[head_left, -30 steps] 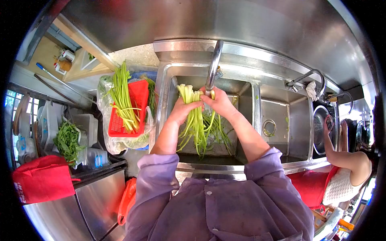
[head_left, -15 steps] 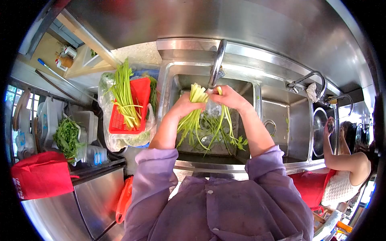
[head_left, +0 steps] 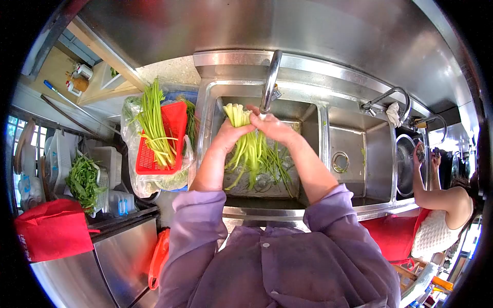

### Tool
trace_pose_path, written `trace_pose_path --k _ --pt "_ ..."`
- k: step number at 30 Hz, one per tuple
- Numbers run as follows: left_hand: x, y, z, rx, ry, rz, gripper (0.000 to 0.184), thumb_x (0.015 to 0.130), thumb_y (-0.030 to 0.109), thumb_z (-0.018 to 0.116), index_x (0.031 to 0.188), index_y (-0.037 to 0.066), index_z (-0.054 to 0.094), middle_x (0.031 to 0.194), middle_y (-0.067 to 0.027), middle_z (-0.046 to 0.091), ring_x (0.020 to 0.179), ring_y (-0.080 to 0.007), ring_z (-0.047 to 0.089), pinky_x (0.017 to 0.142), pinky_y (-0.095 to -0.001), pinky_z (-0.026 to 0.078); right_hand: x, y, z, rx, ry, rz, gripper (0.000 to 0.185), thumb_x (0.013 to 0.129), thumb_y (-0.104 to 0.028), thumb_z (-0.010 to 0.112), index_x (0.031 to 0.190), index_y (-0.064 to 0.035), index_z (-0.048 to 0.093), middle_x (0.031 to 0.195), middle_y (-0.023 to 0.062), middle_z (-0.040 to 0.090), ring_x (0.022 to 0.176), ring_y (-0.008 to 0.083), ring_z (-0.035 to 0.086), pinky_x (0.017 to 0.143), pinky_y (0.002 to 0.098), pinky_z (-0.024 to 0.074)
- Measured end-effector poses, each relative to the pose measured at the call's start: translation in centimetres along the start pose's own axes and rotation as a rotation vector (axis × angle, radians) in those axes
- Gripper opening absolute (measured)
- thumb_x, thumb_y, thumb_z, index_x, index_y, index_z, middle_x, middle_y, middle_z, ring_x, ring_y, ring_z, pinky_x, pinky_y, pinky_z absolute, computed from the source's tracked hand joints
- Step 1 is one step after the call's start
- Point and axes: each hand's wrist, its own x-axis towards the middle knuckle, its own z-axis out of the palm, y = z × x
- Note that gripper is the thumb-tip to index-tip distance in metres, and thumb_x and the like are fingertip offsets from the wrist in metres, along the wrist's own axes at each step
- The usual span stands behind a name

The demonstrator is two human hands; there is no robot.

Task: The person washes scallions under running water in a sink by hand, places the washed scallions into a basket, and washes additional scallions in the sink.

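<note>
Over the left sink basin [head_left: 215, 154], my left hand [head_left: 229, 136] is closed round a bunch of celery [head_left: 251, 154], its pale cut ends up and its green stalks and leaves hanging down. My right hand [head_left: 272, 128] presses against the bunch from the other side, its thumb near the left fingers and some of its fingers hidden behind the stalks. Directly above my right hand is the spout of the faucet [head_left: 271, 82]. Loose thin green stems [head_left: 280, 172] lie in the basin below.
On the left, more celery [head_left: 151, 120] lies across a red basket [head_left: 176, 128] on a plastic bag. Leafy greens [head_left: 84, 179] fill a white basket farther left. A second basin [head_left: 352, 149] adjoins on the right, where another person [head_left: 444, 205] works.
My right hand has moved left to the bunch, bringing the few stalks it held apart in against it. The bunch and my left hand have shifted slightly left.
</note>
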Motion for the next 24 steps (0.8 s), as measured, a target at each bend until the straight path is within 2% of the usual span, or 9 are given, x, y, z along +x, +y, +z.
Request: trace_pose_path --k 2,9,12,14,15,17,18,22,24 --pt "-0.2 -0.4 0.3 -0.004 0.033 -0.002 0.036 0.069 0.005 0.065 0.103 0.001 0.053 0.095 -0.006 0.058 0.086 -0.0162 0.056 0.075 -0.028 0.044 0.5 0.6 1.1 0.08 0.067 -0.073 0.054 0.087 -0.04 0.041 0.128 -0.0062 0.032 0.121 0.0151 0.046 0.112 0.0211 0.041 0.094 0.03 0.031" --pt "0.3 -1.5 1.1 0.027 -0.011 0.039 0.04 0.066 0.001 0.063 0.104 0.003 0.051 0.092 -0.0046 0.057 0.084 -0.0151 0.055 0.075 -0.0267 0.043 1.0 1.9 1.8 0.267 0.059 -0.114 0.056 0.086 -0.044 0.04 0.125 -0.0037 0.037 0.116 0.0148 0.049 0.109 0.0184 0.043 0.092 0.0291 0.0323" --pt "0.5 -1.7 1.8 0.063 0.029 -0.005 0.032 0.066 0.0 0.063 0.097 0.003 0.055 0.087 -0.0047 0.058 0.078 -0.0151 0.056 0.071 -0.0274 0.044 0.7 2.7 1.5 0.237 0.157 0.023 0.057 0.085 -0.045 0.043 0.124 -0.003 0.038 0.116 0.0143 0.049 0.108 0.0179 0.043 0.091 0.0296 0.0323" --pt "0.5 -1.1 1.9 0.039 0.059 0.02 0.03 0.066 0.0 0.064 0.095 0.002 0.056 0.086 -0.0048 0.058 0.077 -0.015 0.056 0.07 -0.0273 0.044 -0.1 2.3 1.1 0.58 0.355 0.101 0.05 0.083 -0.039 0.051 0.114 -0.0012 0.048 0.104 0.0127 0.056 0.095 0.0162 0.05 0.083 0.0289 0.0388" --pt "0.4 -0.9 2.0 0.012 0.092 0.041 0.028 0.066 0.001 0.064 0.094 0.002 0.057 0.085 -0.0048 0.059 0.076 -0.015 0.056 0.069 -0.0273 0.045 -0.6 2.0 0.6 0.579 0.355 0.101 0.05 0.083 -0.039 0.051 0.114 -0.0012 0.048 0.104 0.0127 0.056 0.095 0.0162 0.05 0.083 0.0289 0.0388" --pt "1.0 -1.1 1.3 0.01 0.117 0.057 0.026 0.067 0.001 0.064 0.092 0.002 0.058 0.083 -0.0048 0.059 0.074 -0.0149 0.057 0.068 -0.0271 0.046 -1.5 1.4 -0.3 0.062 0.221 -0.029 0.037 0.081 -0.031 0.057 0.098 0.0012 0.056 0.086 0.0089 0.061 0.077 0.0127 0.055 0.071 0.0273 0.0439" --pt "1.1 -0.9 1.2 0.023 0.108 0.042 0.026 0.067 0.001 0.064 0.093 0.002 0.058 0.084 -0.005 0.06 0.074 -0.0147 0.057 0.068 -0.027 0.046 -1.8 0.9 0.0 0.035 0.301 -0.095 0.025 0.079 -0.023 0.059 0.086 0.001 0.059 0.069 0.0082 0.061 0.063 0.0102 0.054 0.061 0.0252 0.0445" --pt "1.1 -0.3 0.9 0.057 0.072 0.033 0.027 0.067 0.002 0.066 0.093 0.002 0.058 0.085 -0.0055 0.06 0.074 -0.0143 0.057 0.067 -0.0269 0.046 -2.3 -0.4 -1.2 -0.223 0.296 -0.062 0.02 0.079 -0.02 0.056 0.084 -0.0004 0.058 0.073 0.0133 0.059 0.066 0.0183 0.058 0.064 0.0293 0.0455" --pt "1.0 0.1 0.3 0.128 0.068 0.005 0.028 0.066 0.002 0.066 0.093 0.002 0.058 0.085 -0.0055 0.06 0.074 -0.0147 0.057 0.067 -0.027 0.045 -1.8 0.1 -1.8 -0.62 0.407 -0.375 0.017 0.077 -0.017 0.052 0.082 -0.0012 0.058 0.08 0.016 0.057 0.075 0.029 0.057 0.067 0.0352 0.0454"
